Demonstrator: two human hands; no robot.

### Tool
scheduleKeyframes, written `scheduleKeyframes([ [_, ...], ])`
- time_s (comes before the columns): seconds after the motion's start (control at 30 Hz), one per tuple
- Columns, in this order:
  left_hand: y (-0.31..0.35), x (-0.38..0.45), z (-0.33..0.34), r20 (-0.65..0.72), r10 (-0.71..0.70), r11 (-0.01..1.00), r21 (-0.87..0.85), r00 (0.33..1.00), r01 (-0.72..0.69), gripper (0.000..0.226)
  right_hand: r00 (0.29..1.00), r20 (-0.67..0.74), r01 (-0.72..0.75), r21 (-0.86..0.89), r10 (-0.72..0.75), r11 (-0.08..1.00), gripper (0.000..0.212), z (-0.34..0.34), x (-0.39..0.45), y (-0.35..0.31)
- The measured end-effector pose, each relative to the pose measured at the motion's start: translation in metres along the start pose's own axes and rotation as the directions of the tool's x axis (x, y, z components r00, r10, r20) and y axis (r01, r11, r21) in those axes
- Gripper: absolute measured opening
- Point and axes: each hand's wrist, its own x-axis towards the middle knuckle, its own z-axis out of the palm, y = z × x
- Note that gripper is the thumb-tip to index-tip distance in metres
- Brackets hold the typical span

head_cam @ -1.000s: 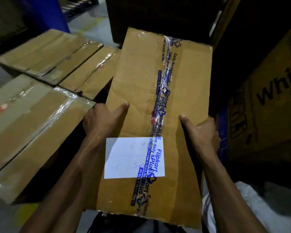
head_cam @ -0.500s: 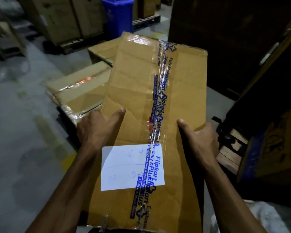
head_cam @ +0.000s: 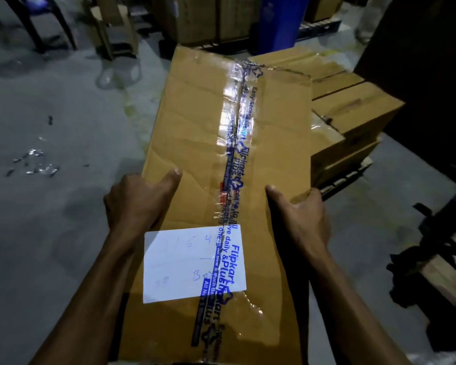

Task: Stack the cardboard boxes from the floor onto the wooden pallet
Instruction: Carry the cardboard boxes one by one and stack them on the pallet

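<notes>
I carry a long cardboard box (head_cam: 195,143) lengthwise in front of me, sealed with clear blue-printed tape and bearing a white label. My left hand (head_cam: 137,204) grips its left edge, thumb on top. My right hand (head_cam: 300,217) grips the right edge the same way. Past the box, to the right, stacked cardboard boxes (head_cam: 353,111) sit on a wooden pallet (head_cam: 345,177), whose slats show below them.
Grey concrete floor (head_cam: 58,127) with shiny scraps lies to the left. A blue bin (head_cam: 277,22) and more boxes on pallets stand at the back. Chair legs (head_cam: 37,27) are at far left. A dark tall load (head_cam: 419,75) and broken wood (head_cam: 442,270) are at right.
The view has swung left while I hold the box unchanged. The stacked boxes have shifted from the left side of the carried box to its right, and more open floor shows at left.
</notes>
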Motion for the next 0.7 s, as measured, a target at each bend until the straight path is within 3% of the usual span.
scheduleKeyframes([
  [0.2,-0.078,0.069,-0.060,-0.009,-0.117,0.993,-0.027,0.993,0.117,0.066,0.993,0.098,0.065,-0.028,-0.062,0.997,0.080,0.093,-0.033,-0.071],
  [0.37,-0.126,0.124,-0.087,0.001,-0.196,0.967,-0.168,0.981,0.194,0.055,0.979,0.167,0.127,-0.058,-0.116,0.990,0.079,0.161,-0.029,-0.126],
  [0.53,-0.157,0.207,-0.093,0.023,-0.281,0.913,-0.301,0.959,0.275,0.071,0.967,0.230,0.138,-0.107,-0.111,0.985,0.086,0.247,0.010,-0.173],
  [0.7,-0.167,0.322,-0.093,0.050,-0.303,0.903,-0.305,0.952,0.303,0.083,0.963,0.255,0.120,-0.125,-0.085,0.985,0.085,0.339,0.067,-0.230],
])
